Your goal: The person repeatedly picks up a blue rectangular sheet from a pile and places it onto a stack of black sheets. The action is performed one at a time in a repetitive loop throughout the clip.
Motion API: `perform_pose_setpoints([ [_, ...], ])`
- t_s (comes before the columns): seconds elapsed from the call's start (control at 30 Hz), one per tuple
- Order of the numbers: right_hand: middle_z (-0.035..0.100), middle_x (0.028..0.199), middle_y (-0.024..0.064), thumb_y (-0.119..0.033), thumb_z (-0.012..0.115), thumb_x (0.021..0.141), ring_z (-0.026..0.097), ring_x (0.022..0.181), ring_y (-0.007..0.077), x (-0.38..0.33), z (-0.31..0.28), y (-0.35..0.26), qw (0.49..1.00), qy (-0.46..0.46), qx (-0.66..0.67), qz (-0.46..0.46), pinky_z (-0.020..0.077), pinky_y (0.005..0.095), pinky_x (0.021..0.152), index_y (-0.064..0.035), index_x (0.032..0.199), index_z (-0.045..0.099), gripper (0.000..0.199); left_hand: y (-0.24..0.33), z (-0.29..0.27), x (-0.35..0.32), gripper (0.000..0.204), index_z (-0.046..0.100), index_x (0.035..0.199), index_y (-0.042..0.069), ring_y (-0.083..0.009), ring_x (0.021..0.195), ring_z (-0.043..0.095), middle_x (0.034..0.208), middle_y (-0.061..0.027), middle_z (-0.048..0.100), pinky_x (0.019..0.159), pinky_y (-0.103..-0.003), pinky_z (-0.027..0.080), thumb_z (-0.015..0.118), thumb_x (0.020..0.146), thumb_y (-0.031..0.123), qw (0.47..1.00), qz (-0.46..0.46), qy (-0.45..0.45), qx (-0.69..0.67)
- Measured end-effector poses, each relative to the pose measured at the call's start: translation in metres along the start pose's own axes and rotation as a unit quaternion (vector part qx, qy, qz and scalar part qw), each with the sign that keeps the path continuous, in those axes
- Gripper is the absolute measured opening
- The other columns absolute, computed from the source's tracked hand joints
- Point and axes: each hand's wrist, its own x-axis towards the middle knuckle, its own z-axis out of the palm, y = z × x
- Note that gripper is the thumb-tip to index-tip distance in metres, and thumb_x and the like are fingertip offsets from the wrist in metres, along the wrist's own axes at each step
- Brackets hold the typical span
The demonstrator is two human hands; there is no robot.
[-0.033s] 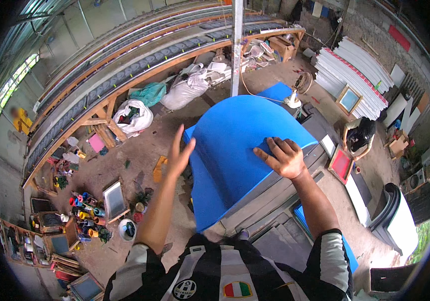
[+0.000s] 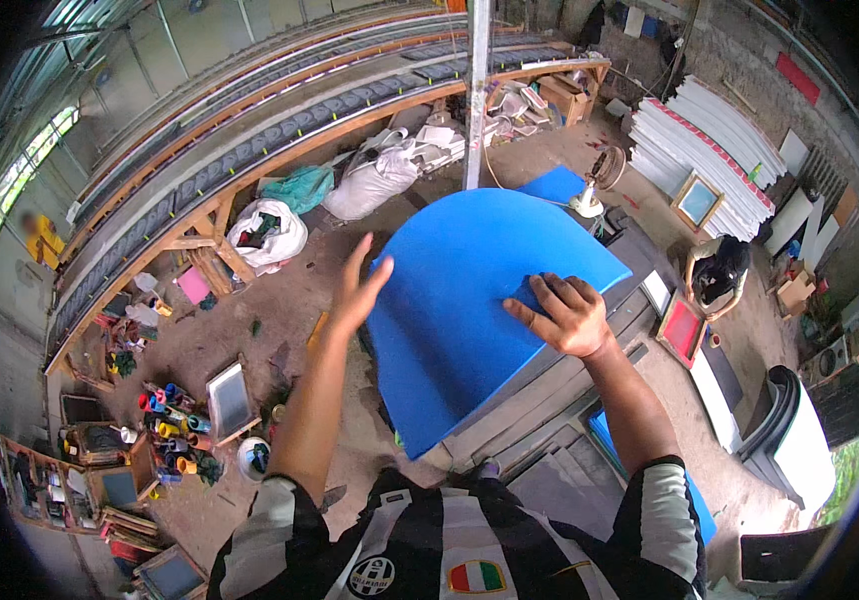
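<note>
A large blue foam-like sheet (image 2: 479, 300) with a rounded far edge lies on a stack of grey sheets (image 2: 509, 425) in front of me. My right hand (image 2: 567, 318) rests on the blue sheet near its right edge, thumb spread from the bent fingers, with nothing visible in its grasp. By the left edge of the sheet, my left hand (image 2: 357, 292) is raised and open, fingers stretched; whether it touches the edge I cannot tell. A shallow bend runs along the sheet's near left part.
A metal post (image 2: 477, 110) rises beyond the sheet, near a fan (image 2: 589, 195). A person (image 2: 719, 275) at the right handles a red framed screen (image 2: 681, 330). Paint containers (image 2: 174, 425) and a framed screen (image 2: 232, 400) stand left. A long rack (image 2: 279, 140) spans the back.
The blue sheet's left part, more sharply creased before, now lies flatter, and its left edge has shifted. My left hand has moved slightly; my right hand stays nearly in place.
</note>
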Motion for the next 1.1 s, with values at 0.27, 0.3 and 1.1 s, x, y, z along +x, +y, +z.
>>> perform_pose_setpoints([
  [0.27, 0.07, 0.119, 0.0122, -0.021, 0.069, 0.078, 0.068, 0.109, 0.0304, 0.101, 0.012, -0.076, 0.992, 0.042, 0.103, 0.056, 0.0559, 0.0422, 0.091, -0.0243, 0.12, 0.075, 0.042, 0.03, -0.136, -0.004, 0.052, 0.066, 0.127, 0.003, -0.0175, 0.101, 0.065, 0.115, -0.0068, 0.07, 0.092, -0.036, 0.053, 0.083, 0.084, 0.027, 0.942, -0.109, -0.148, -0.281],
  [0.3, 0.064, 0.129, 0.0176, -0.019, 0.07, 0.086, 0.063, 0.12, 0.0337, 0.089, 0.031, -0.097, 0.98, 0.085, 0.065, 0.166, 0.0508, 0.0456, 0.1, -0.0146, 0.131, 0.068, 0.045, 0.017, -0.144, -0.015, 0.052, 0.065, 0.126, 0.002, -0.0173, 0.102, 0.065, 0.114, -0.0071, 0.07, 0.092, -0.035, 0.052, 0.083, 0.084, 0.026, 0.939, -0.091, -0.141, -0.302],
  [1.1, 0.062, 0.134, 0.0084, -0.022, 0.072, 0.094, 0.058, 0.122, 0.0195, 0.234, 0.206, -0.16, 0.515, 0.164, 0.597, 0.593, 0.045, 0.0368, 0.105, -0.0057, 0.147, 0.048, 0.06, -0.036, -0.28, 0.185, 0.062, 0.057, 0.138, 0.006, -0.027, 0.116, 0.064, 0.13, -0.0121, 0.065, 0.1, -0.045, 0.052, 0.071, 0.094, 0.046, 0.829, -0.274, -0.211, -0.439],
])
